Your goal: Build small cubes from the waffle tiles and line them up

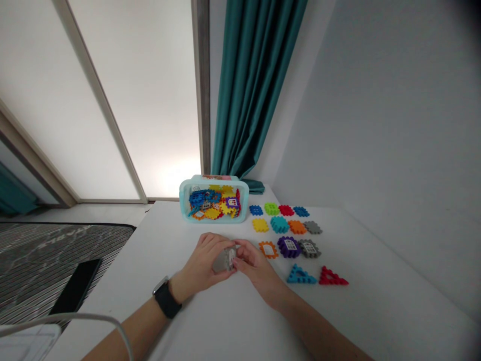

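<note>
Between my two hands are grey building tiles [224,257], one with a white window pattern, partly covered by my fingers. My left hand [205,260], with a dark watch at the wrist, curls round their left side. From the right, my right hand [259,273] pinches the window side with thumb and fingers. Just beyond that hand lie an orange frame tile [260,249], a stack of purple window tiles [289,246] and a grey window tile stack [309,248]. A blue triangle [300,274] and a red triangle [332,276] lie nearer me on the right.
A pale blue tub [182,200] of mixed tiles stands at the table's back. Rows of blue, green, red, yellow, teal, orange [297,227] and grey tiles lie right of it. A white cable [93,316] arcs at lower left. The wall borders the table's right side.
</note>
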Available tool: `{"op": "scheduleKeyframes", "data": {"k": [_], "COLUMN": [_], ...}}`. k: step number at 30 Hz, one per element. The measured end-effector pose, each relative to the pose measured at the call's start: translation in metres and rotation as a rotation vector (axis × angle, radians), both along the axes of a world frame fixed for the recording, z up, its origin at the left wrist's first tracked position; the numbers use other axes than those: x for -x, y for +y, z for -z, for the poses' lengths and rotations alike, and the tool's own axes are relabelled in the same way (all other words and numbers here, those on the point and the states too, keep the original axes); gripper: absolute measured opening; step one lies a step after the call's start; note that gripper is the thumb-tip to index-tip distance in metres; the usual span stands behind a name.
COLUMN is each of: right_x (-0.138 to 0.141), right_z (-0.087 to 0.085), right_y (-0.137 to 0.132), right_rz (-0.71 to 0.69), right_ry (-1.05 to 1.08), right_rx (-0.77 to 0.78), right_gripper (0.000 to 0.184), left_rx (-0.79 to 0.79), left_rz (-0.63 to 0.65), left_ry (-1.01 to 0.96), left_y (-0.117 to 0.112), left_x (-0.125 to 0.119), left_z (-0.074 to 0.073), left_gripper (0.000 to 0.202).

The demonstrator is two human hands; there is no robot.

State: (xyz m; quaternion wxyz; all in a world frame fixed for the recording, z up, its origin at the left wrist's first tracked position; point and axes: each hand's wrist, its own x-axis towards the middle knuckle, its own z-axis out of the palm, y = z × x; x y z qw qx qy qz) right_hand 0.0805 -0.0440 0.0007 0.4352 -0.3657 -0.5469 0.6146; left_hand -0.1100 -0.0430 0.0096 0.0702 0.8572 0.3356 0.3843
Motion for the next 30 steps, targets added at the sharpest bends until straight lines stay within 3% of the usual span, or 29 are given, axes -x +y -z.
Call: {"op": "scheduleKeyframes", "data": {"k": [5, 10, 14, 22, 30], "right_x": [-0.004, -0.007, -0.01, -0.029, -0.03], "right_z": [0.003, 0.014, 0.016, 0.004, -0.002], "right_y": [0.007, 0.012, 0.011, 0.011, 0.01], "right_rz": [0.098, 0.16, 0.171, 0.144, 0.078], "right_ry": [-0.039, -0.115, -0.287, -0.716, -0.898], "right_rx": [-0.019, -0.153, -0.343, -0.986, -1.189], "right_gripper": [0.04, 0.037, 0.034, 0.04, 0.045], "left_rx": [0.002, -0.066, -0.132, -0.078, -0.06], "left_rz": [-0.073, -0.152, -0.166, -0.181, -0.149], "left_ry": [-0.009, 0.034, 0.105, 0.016, 0.04], "left_y": [0.003, 0.007, 0.007, 0.014, 0.014], "left_x": [0.002, 0.008, 0.01, 0.018, 0.022], "left_z": [0.003, 0.005, 0.002, 0.01, 0.011], "left_gripper": [0.053, 0.051, 0.045, 0.04, 0.04]}}
